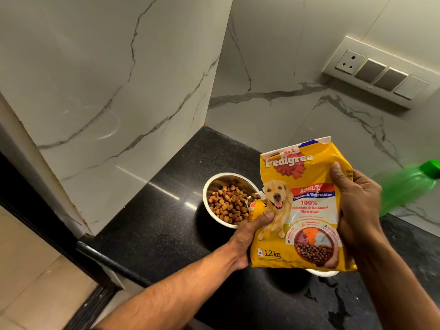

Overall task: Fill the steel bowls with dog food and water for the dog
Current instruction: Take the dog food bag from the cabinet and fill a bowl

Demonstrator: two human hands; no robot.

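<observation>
now both gripping the pedigree bag upright: left hand at the torn corner, right hand on its side, above the kibble-filled steel bowl on the worktop. could spill kibble if tilted. could knock the second bowl hidden beneath. green water bottle untouched.

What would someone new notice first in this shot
The bright yellow dog food bag, gripped by the left hand and right hand above the black counter. Just left of it, a steel bowl holds kibble, and a blurred green bottle stands at the right wall.
</observation>
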